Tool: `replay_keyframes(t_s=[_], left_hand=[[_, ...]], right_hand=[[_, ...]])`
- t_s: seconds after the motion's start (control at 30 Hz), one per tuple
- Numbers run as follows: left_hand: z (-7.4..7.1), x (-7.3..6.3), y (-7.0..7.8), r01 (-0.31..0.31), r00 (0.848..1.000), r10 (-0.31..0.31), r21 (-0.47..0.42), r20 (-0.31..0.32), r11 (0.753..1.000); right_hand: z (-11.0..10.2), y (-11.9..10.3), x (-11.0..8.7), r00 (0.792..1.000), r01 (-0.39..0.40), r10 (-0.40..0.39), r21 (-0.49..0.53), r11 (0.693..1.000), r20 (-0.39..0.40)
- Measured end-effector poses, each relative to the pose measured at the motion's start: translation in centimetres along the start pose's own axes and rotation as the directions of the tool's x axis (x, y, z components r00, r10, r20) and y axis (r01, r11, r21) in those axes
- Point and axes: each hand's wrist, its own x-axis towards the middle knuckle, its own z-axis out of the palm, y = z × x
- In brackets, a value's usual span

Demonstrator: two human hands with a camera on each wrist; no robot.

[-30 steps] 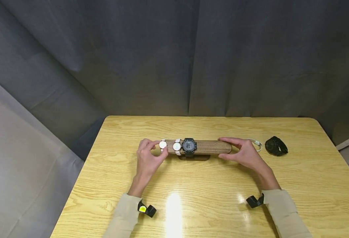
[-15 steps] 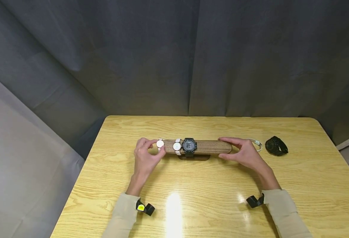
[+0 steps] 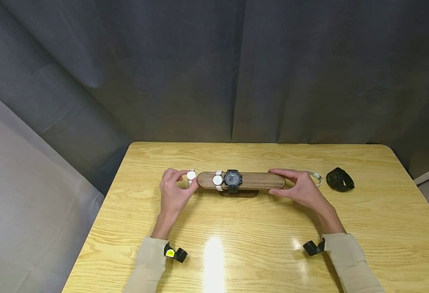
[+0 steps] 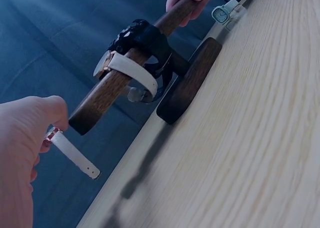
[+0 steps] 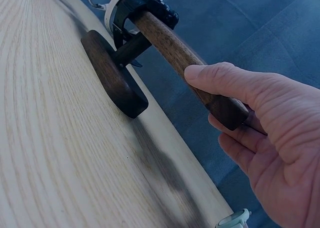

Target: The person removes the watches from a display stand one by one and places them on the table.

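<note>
My left hand (image 3: 175,193) pinches a small watch (image 3: 191,175) with a pale strap, just off the left end of a dark wooden watch stand (image 3: 260,181). In the left wrist view the free strap end (image 4: 80,158) of that watch hangs down beneath my fingers. A white-strapped watch (image 3: 218,180) and a chunky black watch (image 3: 232,179) sit side by side around the stand's bar. At the bar's right end my right hand (image 3: 302,189) grips it between thumb and fingers, as the right wrist view shows close up. The stand's base (image 5: 112,72) rests on the table.
Right of the stand lies a black watch (image 3: 340,180) on the wooden table (image 3: 258,252). A pale green watch (image 3: 316,177) lies partly hidden behind my right hand. Dark curtains (image 3: 185,73) hang beyond the table's far edge.
The small pale-strapped watch has moved left with my left hand, from around the bar's left end to just beyond it. My right hand and the stand have stayed in place.
</note>
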Motion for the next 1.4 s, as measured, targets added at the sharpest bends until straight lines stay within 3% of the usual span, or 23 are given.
replay_keyframes(t_s=[0.37, 0.8, 1.4], left_hand=[[-0.4, 0.1, -0.8, 0.027, 0.999, -0.028, 0.046, 0.027, 0.999], [-0.5, -0.2, -2.1, 0.067, 0.991, -0.082, 0.138, 0.104, 0.988], [-0.5, -0.5, -3.1, -0.028, 0.988, -0.011, 0.254, 0.151, 0.967]], right_hand=[[0.0, -0.1, 0.0, 1.000, 0.002, -0.002, 0.013, 1.000, -0.003], [0.1, 0.0, -0.1, 1.000, 0.007, -0.007, 0.010, 1.000, -0.005], [0.1, -0.1, -0.1, 1.000, 0.009, -0.009, 0.015, 1.000, -0.004]])
